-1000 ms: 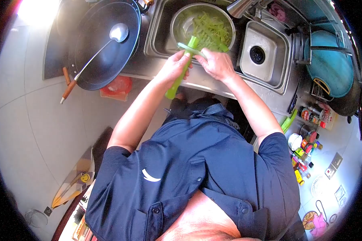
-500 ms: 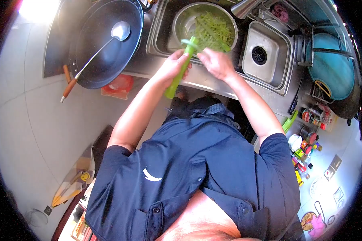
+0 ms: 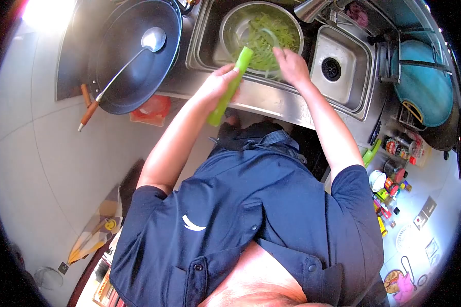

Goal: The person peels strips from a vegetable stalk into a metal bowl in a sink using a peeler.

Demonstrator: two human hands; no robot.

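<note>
My left hand (image 3: 217, 86) is wrapped round a long, bright green celtuce stem (image 3: 224, 105), smooth and peeled-looking, held slanting in front of the sink. Its upper end points at a steel bowl (image 3: 227, 38), which holds a heap of thin green peelings (image 3: 261, 51). To the right, my right hand (image 3: 293, 67) is closed on a pale peeler (image 3: 269, 36), blurred by motion, whose curved head is over the peelings. The peeler is apart from the stem.
The bowl sits in the left sink basin (image 3: 202, 56); a smaller basin (image 3: 338, 92) with a black drain is at right. At left stands a dark wok (image 3: 133, 77) with a ladle (image 3: 119, 71). Several bottles and jars (image 3: 386, 197) stand at right, near another green stem (image 3: 372, 152).
My right hand has moved right and slightly up with the peeler, off the stem's upper end and over the bowl. My left hand and the stem have barely moved.
</note>
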